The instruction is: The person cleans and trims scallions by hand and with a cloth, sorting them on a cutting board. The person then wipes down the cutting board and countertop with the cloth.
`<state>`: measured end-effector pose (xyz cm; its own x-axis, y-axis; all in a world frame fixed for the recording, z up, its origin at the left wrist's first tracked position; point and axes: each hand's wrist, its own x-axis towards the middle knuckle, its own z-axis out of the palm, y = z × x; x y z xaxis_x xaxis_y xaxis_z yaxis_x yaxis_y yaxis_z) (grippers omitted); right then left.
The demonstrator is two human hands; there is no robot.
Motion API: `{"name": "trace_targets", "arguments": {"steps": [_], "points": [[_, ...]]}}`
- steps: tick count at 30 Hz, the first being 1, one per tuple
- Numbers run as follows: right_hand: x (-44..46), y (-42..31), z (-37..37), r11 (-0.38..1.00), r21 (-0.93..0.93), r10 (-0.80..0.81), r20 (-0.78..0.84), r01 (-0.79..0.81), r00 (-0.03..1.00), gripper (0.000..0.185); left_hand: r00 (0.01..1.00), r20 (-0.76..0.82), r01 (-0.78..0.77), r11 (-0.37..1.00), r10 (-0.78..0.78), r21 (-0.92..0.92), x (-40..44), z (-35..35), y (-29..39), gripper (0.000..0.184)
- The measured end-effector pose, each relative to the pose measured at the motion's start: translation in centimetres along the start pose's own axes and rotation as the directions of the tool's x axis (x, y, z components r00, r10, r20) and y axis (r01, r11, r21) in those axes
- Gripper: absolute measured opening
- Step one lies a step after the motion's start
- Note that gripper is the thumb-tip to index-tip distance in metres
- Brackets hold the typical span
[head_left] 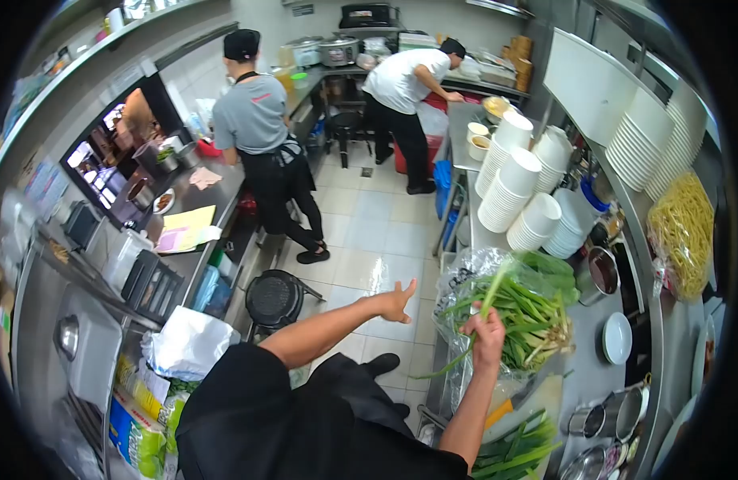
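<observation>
My right hand [486,330] is closed round a long green onion stalk [492,293], just left of a pile of green onions [529,320] on clear plastic. One leaf hangs down to the left of the hand. My left hand [397,303] is held out over the floor with its fingers spread, and holds nothing. Below my right forearm's side lies a cutting board [543,402], with an orange knife handle [499,413] at its left edge. More green leaves [517,452] lie at the board's near end.
Stacked white bowls [509,196] stand beyond the onions. A black stool [274,298] is at the left. One person [261,120] stands at the left counter; another person [401,88] bends over the far counter. Bagged noodles [679,232] sit on the right shelf [641,192].
</observation>
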<state>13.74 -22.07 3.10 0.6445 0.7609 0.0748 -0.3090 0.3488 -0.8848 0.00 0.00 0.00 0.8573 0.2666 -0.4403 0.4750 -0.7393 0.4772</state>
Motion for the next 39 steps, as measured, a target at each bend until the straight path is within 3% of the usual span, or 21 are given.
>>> {"name": "trace_targets", "arguments": {"steps": [1,3,4,6,11,13,14,17,18,19,20,21,22,23,25,27,28,30,33,37,39], "points": [[0.7,1.3,1.6,0.999,-0.024,0.037,0.063,-0.036,0.997,0.034,0.955,-0.161,-0.269,0.956,0.25,-0.116,-1.8,-1.4,-0.8,0.095],[-2.9,0.6,2.4,0.983,-0.055,0.182,0.091,-0.177,0.979,0.031,0.896,-0.223,-0.441,0.71,0.383,-0.549,-6.4,-1.5,4.3,0.074],[-2.7,1.6,4.5,0.977,-0.035,0.211,0.212,-0.208,0.954,0.03,0.903,-0.224,-0.429,0.724,0.367,-0.541,-8.2,-3.4,4.9,0.074],[-2.2,2.9,7.5,0.972,0.0,0.208,0.447,-0.233,0.87,0.03,0.83,-0.386,-0.526,0.338,0.402,-0.78,-10.6,-5.8,5.5,0.046],[-3.7,1.1,12.9,0.976,-0.207,0.172,0.561,-0.063,0.81,0.035,0.838,-0.453,-0.538,0.315,0.305,-0.782,-13.6,-5.9,3.8,0.023],[-4.9,1.6,14.6,0.884,-0.426,-0.039,0.338,0.189,0.941,0.032,0.655,-0.698,-0.715,0.536,0.289,-0.449,-14.4,-5.0,3.1,0.018],[-5.0,1.7,15.6,0.864,-0.485,0.017,0.293,0.133,0.956,0.029,0.598,-0.761,-0.711,0.604,0.252,-0.359,-14.6,-4.2,2.8,0.015],[-6.7,2.6,19.7,0.867,-0.433,-0.15,0.246,0.247,0.958,0.022,0.782,-0.623,-0.587,0.367,0.025,-0.722,-16.9,-3.4,2.0,0.012],[-6.8,5.5,19.4,0.933,-0.308,-0.119,0.224,0.186,0.967,0.02,0.806,-0.591,-0.551,0.41,0.035,-0.727,-16.9,-3.2,0.5,0.014],[-7.4,6.5,19.7,0.914,-0.362,-0.12,0.19,0.183,0.974,0.02,0.674,-0.719,-0.67,0.554,0.172,-0.495,-16.9,-3.2,-0.2,0.014],[-7.9,9.0,19.8,0.891,-0.297,-0.315,0.146,0.345,0.938,0.02,0.726,-0.67,-0.605,0.607,0.156,-0.515,-17.0,-2.7,-1.2,0.015],[-8.9,11.4,18.0,0.825,-0.523,-0.166,0.136,0.213,0.977,0.021,0.833,-0.551,-0.493,0.503,0.04,-0.71,-17.6,-2.1,-0.5,0.012],[-11.4,12.5,16.9,0.572,-0.755,-0.372,0.108,0.319,0.922,0.028,0.84,-0.541,-0.479,0.525,0.042,-0.703,-16.4,-0.6,-2.0,0.026],[-15.5,14.7,15.2,0.554,-0.814,-0.392,-0.069,0.175,0.917,0.028,0.861,-0.508,-0.469,0.436,0.031,-0.768,-16.3,1.0,-2.1,0.02],[-22.1,20.3,13.0,0.089,-0.96,-0.573,-0.268,-0.266,0.775,0.041,0.874,-0.457,-0.48,0.445,0.165,-0.756,-16.5,3.3,-3.3,0.03],[-30.2,21.0,9.6,0.384,-0.839,-0.129,-0.462,-0.385,0.877,0.052,0.892,-0.414,-0.438,0.577,0.182,-0.69,-17.3,4.9,-4.8,0.034],[-33.8,19.2,9.1,0.247,-0.651,0.218,-0.684,-0.717,0.696,0.058,0.887,-0.411,-0.447,0.608,0.209,-0.656,-17.5,6.0,-5.8,0.033],[-41.5,16.1,9.3,0.254,-0.368,0.24,-0.872,-0.895,0.426,0.052,0.884,-0.401,-0.452,0.658,0.24,-0.602,-18.7,7.4,-7.0,0.032],[-53.9,16.3,4.7,-0.059,-0.291,0.168,-0.946,-0.955,0.278,0.035,0.889,-0.38,-0.446,0.672,0.256,-0.59,-19.7,9.1,-10.7,0.027],[-60.4,4.0,3.9,0.101,0.173,-0.072,-0.981,-0.98,-0.18,0.033,0.885,-0.394,-0.444,0.698,0.247,-0.562,-20.7,10.0,-13.3,0.024],[-66.2,5.5,-3.1,0.114,0.078,-0.495,-0.86,-0.99,-0.124,0.023,0.894,-0.391,-0.415,0.728,0.217,-0.545,-21.5,10.2,-12.3,0.024]]}}
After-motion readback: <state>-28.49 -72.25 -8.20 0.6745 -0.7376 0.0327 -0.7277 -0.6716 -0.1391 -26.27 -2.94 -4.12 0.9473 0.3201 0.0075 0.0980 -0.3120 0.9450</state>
